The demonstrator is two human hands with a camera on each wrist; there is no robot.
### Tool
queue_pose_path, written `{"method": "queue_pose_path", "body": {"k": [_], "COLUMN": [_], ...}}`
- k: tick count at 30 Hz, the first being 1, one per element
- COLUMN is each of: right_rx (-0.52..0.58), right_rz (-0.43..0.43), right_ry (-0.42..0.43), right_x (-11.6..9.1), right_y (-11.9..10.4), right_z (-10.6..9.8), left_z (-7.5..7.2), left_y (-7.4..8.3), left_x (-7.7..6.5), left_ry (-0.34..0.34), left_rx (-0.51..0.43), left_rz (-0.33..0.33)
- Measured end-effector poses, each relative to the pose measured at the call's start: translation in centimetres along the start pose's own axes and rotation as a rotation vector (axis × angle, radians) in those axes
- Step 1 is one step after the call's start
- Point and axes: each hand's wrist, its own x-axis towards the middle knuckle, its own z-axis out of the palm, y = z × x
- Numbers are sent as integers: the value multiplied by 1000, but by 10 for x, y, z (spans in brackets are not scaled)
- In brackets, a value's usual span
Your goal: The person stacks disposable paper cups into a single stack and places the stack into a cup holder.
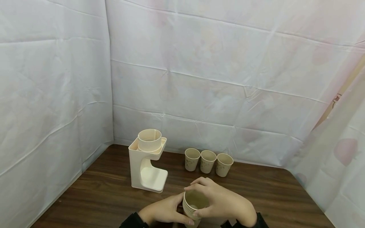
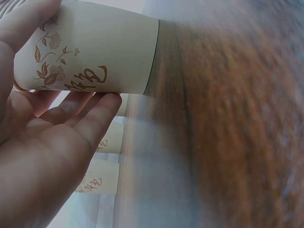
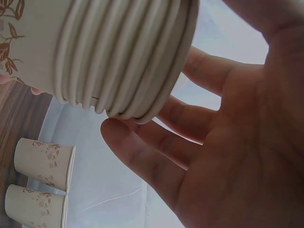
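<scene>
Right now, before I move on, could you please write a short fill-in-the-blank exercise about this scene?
The left hand and right hand hold a stack of nested ____.
The row behind the stack contains ____ more of them.
The cream stand is to the row's ____ in the head view.
Missing words: cups; three; left.

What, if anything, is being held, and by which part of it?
The cup stack: the left hand grips its side, the right hand holds its upper rims.
</scene>
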Motion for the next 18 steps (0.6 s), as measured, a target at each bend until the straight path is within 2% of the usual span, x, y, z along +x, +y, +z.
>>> {"method": "queue_pose_path", "body": {"k": [11,18], "right_rx": [2,26], "right_rz": [-8,33], "right_ry": [-10,-45], "right_x": [0,-3], "right_y": [1,0], "right_z": [0,-3], "left_z": [1,0], "left_y": [0,0], "left_x": [0,0], "left_ry": [15,-1], "left_rx": [24,-5], "left_rz": [-8,-2]}}
